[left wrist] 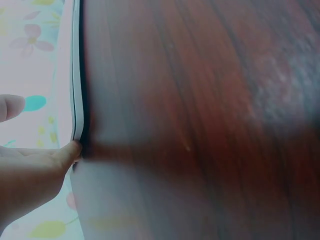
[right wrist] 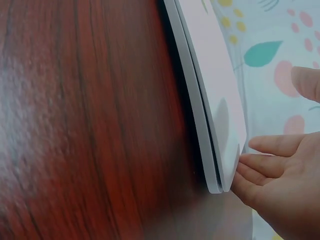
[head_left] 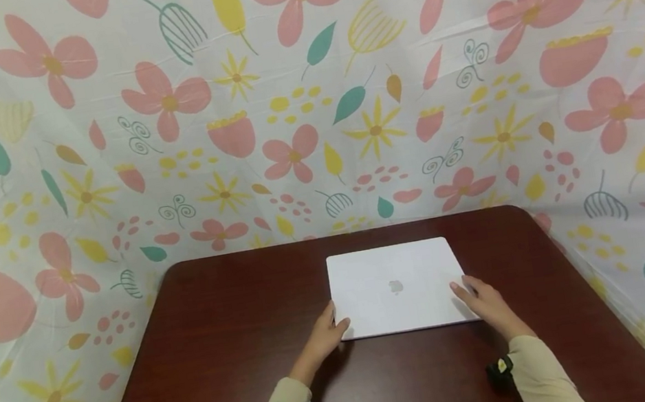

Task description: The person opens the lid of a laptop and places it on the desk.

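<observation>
A closed silver laptop (head_left: 397,280) with an apple logo lies on the dark wooden table. My left hand (head_left: 324,331) is at its left edge near the front corner. In the left wrist view, fingertips (left wrist: 75,149) touch the rounded corner while the thumb stands apart above the lid. At the opposite side, my right hand (head_left: 488,305) has its fingers against the right edge. The right wrist view shows those fingers (right wrist: 265,165) loosely extended beside the laptop's corner, with the thumb raised away from it. A thin seam runs between lid and base.
The reddish-brown table (head_left: 238,304) has rounded far corners. A white cloth (head_left: 282,96) printed with flowers and leaves hangs behind it and along both sides. Black straps (head_left: 500,372) with small devices sit on both wrists, over light sleeves.
</observation>
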